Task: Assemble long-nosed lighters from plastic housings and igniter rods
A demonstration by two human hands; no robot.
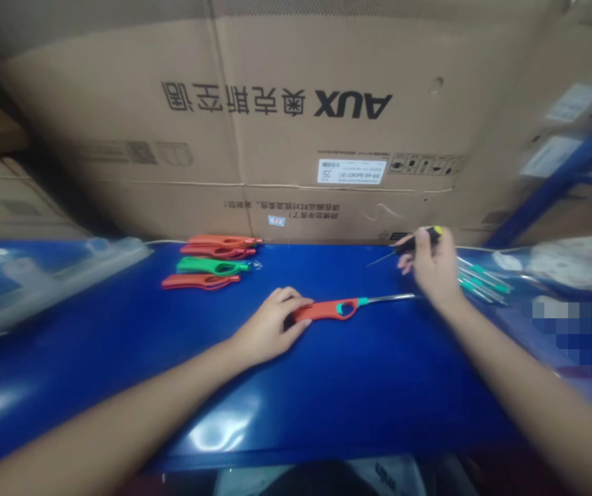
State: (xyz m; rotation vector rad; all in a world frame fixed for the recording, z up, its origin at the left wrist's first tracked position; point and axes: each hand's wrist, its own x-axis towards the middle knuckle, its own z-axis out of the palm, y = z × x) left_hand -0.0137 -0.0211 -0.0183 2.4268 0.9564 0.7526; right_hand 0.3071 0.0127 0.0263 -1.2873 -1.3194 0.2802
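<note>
My left hand [273, 325] is closed around the handle end of a red long-neck lighter [321, 311], which lies on the blue table with its metal tube pointing right. The lighter has a green trigger and collar. In my right hand [436, 270] is a screwdriver [413, 242] with a black and yellow handle, held above the table. Its thin shaft points left and down, apart from the lighter. To the left lie several red lighter bodies [201, 281] and a green lighter body [213, 266], without metal tubes. Beside my right wrist are several metal tubes with green collars [482, 279].
A large cardboard box [275, 151] stands along the back of the blue table [358, 406]. Clear plastic bags [78, 275] lie at the left edge, and white plastic wrapping [575, 262] is at the right. A blue metal post [538, 200] rises at the back right.
</note>
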